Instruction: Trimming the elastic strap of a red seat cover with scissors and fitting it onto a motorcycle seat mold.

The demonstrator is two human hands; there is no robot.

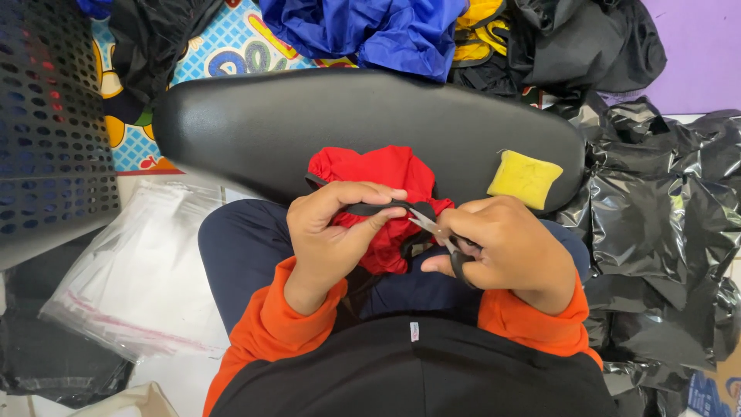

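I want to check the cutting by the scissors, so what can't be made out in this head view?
- Scissors: handles hidden inside the right hand; only the blades show, small.
- Black strap: where the blades meet it is too small to tell; the left hand fingers cover part.
- Red garment: lower part hidden behind both hands.
- Black basket: cut off by the left edge.
- Black plastic bags: cut off by the right edge.
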